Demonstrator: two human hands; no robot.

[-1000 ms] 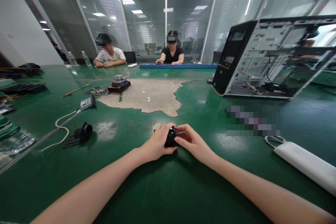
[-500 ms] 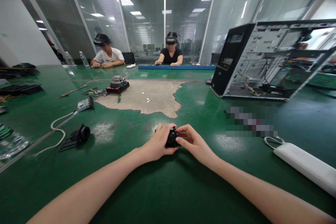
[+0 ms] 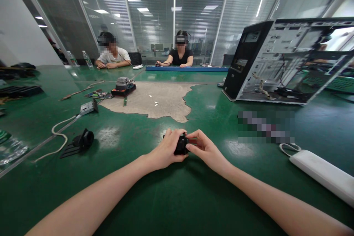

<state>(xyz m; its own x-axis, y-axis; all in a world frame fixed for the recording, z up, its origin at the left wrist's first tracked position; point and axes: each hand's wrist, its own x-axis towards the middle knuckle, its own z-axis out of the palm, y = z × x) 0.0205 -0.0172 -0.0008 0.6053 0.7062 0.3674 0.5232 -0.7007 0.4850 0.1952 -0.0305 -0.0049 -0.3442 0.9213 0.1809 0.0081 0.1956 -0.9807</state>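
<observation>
My left hand is closed around a small black boxy part just above the green tabletop. Its fingers and palm cover the part's left side, so its exact kind is hard to make out. My right hand is closed at the part's right edge, with thumb and index fingertips touching it. Something thin and reddish shows between the right fingers, mostly hidden by them.
On the right stands an open computer case, with a white power strip nearer me. To the left lie a black plastic piece, a metal bracket and a plastic bottle. Two people sit across the table.
The view has tilted slightly. My left hand keeps its hold; my right fingers have shifted slightly at the part's edge, and the reddish thing shows more clearly. A person opposite has moved a hand outward.
</observation>
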